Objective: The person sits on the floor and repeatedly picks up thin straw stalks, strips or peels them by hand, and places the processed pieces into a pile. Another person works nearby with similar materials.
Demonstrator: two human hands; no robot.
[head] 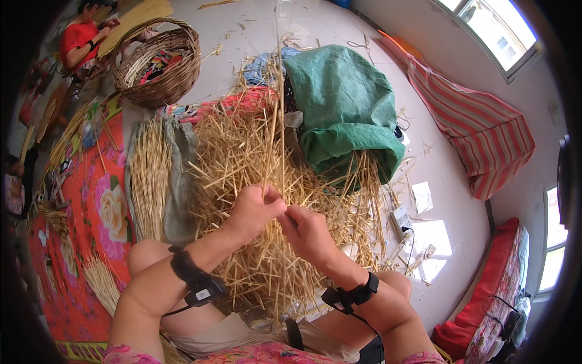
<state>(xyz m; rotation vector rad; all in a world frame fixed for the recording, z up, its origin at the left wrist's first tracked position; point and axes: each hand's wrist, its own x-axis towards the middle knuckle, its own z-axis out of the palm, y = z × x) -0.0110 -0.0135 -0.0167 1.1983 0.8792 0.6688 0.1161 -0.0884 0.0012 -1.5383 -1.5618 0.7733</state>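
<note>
My left hand [254, 210] pinches a few long straw stalks [274, 132] that rise upright above the fist. Close against it, my right hand [309, 231] has thumb and fingers closed at the same stalks, near their lower part; the exact grip is partly hidden by the fingers. Beneath both hands spreads a loose heap of cut straw [232, 154]. To the left, a neat bundle of straw [151, 182] lies on a grey sack [181, 200]. A green woven sack [343, 86] stands at the upper right, with straw stalks [363, 168] spilling out of its mouth.
A wicker basket [188, 63] holds colourful cloth at the upper left, near a person in red [79, 41]. Red floral cloth [86, 182] covers the left floor. A power strip [401, 220] with a cord lies at right. Striped fabric [482, 132] hangs by the wall.
</note>
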